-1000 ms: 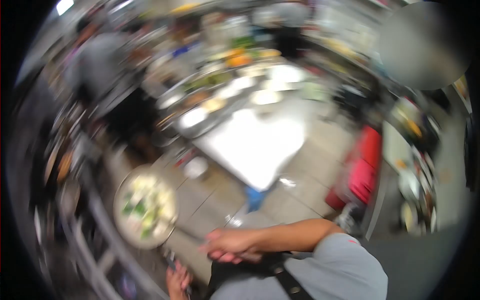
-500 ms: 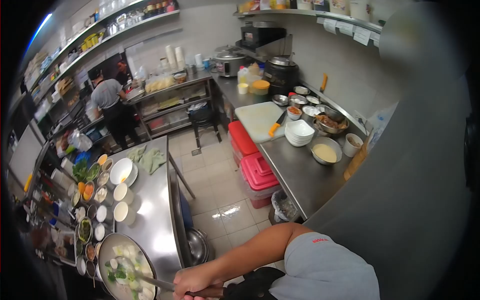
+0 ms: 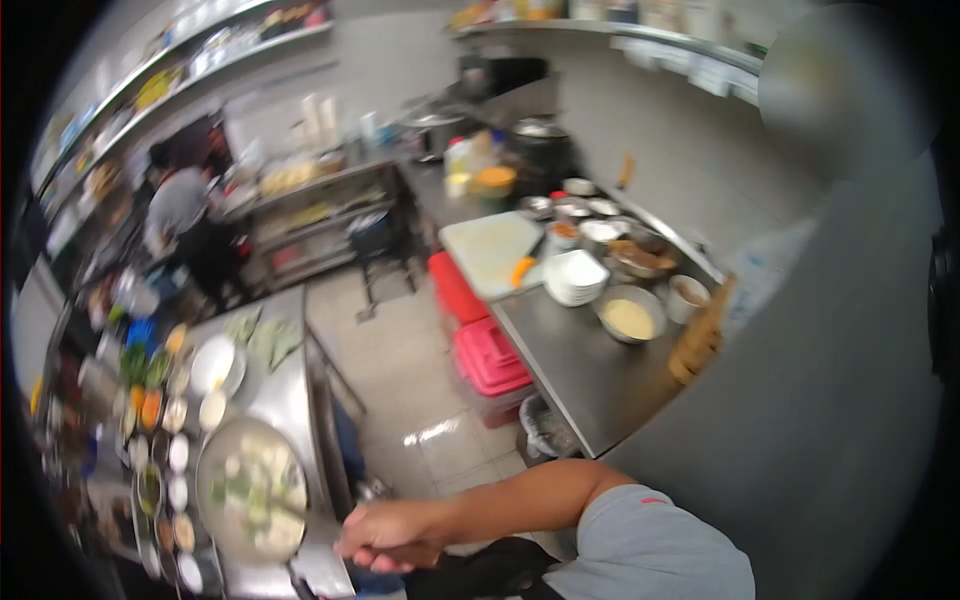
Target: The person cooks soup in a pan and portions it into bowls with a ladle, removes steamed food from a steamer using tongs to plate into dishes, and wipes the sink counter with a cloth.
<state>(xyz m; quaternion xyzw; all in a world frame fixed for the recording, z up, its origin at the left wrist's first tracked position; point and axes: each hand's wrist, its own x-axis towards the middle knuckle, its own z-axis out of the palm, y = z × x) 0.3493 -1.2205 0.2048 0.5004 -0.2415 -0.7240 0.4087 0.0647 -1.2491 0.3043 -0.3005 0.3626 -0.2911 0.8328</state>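
At the lower left, a round pan (image 3: 222,535) holds a pale food mix with green pieces (image 3: 258,490). It is tilted, and its dark handle runs down to the frame's bottom edge. My right hand (image 3: 390,537) is closed around the wooden handle of a metal cooking utensil (image 3: 318,528), which reaches toward the pan. The utensil's far end is blurred and cannot be made out against the food. My left hand is out of view.
Several small ingredient containers (image 3: 178,455) line the steel counter (image 3: 285,395) left of the pan, near white bowls (image 3: 218,368) and a green cloth (image 3: 272,342). Across the aisle, another counter holds a cutting board (image 3: 490,250), a knife and stacked bowls (image 3: 575,278). A co-worker (image 3: 185,215) stands farther back.
The pan has risen in the view over the counter, covering the nearer white cups. My right hand has shifted slightly up and left with the utensil. The whole view has swung and blurred.
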